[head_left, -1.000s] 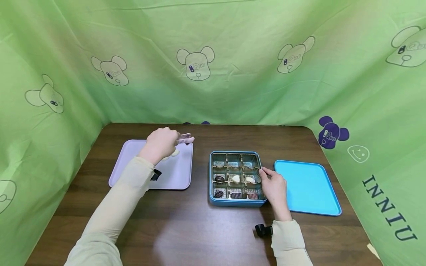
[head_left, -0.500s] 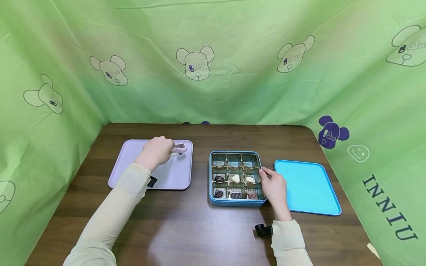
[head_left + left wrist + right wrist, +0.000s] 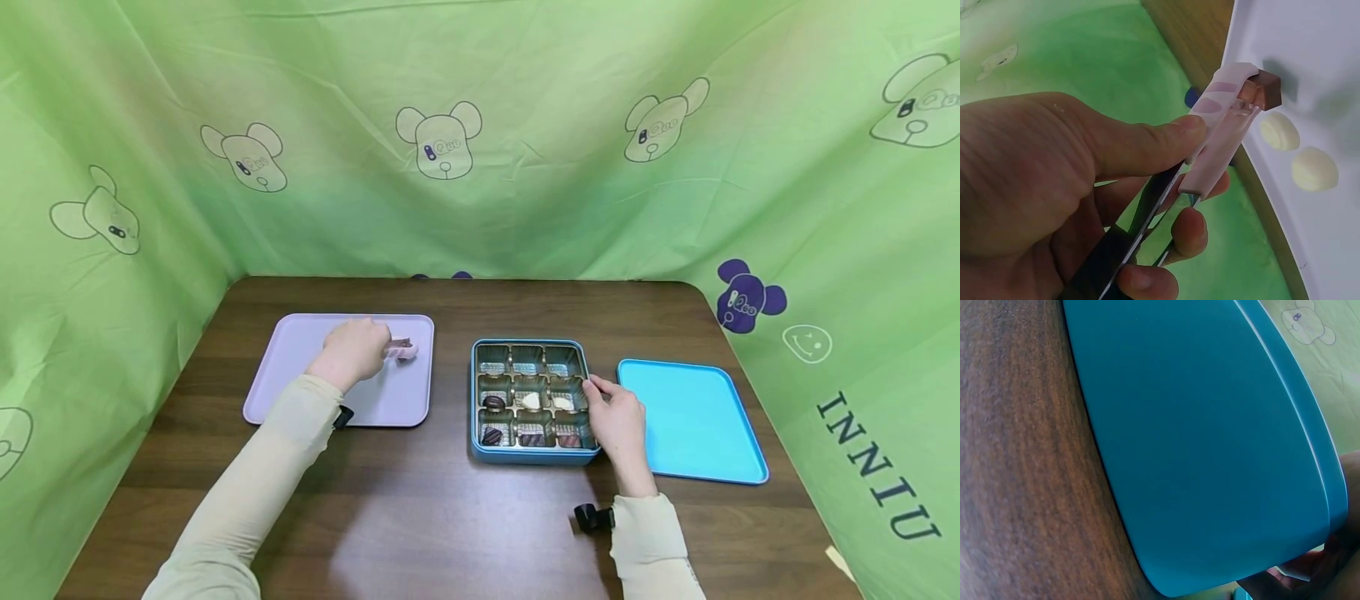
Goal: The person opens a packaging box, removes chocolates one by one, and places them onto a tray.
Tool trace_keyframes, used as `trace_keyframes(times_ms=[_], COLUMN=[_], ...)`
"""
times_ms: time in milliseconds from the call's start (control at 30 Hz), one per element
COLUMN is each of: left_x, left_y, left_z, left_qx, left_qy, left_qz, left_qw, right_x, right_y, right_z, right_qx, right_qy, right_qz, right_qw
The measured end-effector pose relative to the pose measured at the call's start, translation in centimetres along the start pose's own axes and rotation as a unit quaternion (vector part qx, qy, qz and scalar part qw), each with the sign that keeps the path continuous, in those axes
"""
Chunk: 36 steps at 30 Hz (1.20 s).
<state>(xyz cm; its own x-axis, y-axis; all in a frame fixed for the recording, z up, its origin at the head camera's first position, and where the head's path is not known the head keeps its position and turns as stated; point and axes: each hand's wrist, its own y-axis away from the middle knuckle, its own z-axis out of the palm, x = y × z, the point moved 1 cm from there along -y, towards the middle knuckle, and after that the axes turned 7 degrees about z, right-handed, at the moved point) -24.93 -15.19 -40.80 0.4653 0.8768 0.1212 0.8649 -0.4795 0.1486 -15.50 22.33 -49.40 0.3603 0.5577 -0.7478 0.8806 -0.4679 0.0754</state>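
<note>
— Lowered, that's the change: the left hand sat higher over the lilac tray a second ago, and now the tongs are down near the tray's upper right corner. Everything on the right looks unmoved.

— What are the tongs carrying?

— A small brown chocolate, pinched between the pink tips in the left wrist view. The thumb and fingers curl round the tongs' arms and squeeze them together. Two pale chocolates lie on the tray just below the brown one.

— And the right hand?

— It rests against the right side of the blue tin, at centre frame, fingers curled over the rim and holding it. The tin's compartments hold a few dark and pale pieces in the lower rows; the teal lid lies just beside it on the wooden table.

— What might go wrong?

— I'd judge the grip is slim: only the tips catch the brown piece, so a slackened squeeze could drop it early. It also hangs near the pale pair, so a release there could knock them.
</note>
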Motion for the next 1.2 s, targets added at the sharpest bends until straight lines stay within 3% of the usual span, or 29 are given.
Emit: trace_keyframes(times_ms=[1200], left_x=[-0.2], left_y=[-0.1], left_z=[1.1], left_qx=[-0.013], left_qy=[0.001], left_qz=[-0.008], left_qw=[0.9999], right_x=[0.1], right_y=[-0.2], right_z=[0.0], right_qx=[0.003], right_qy=[0.000], right_qz=[-0.007], right_qw=[1.000])
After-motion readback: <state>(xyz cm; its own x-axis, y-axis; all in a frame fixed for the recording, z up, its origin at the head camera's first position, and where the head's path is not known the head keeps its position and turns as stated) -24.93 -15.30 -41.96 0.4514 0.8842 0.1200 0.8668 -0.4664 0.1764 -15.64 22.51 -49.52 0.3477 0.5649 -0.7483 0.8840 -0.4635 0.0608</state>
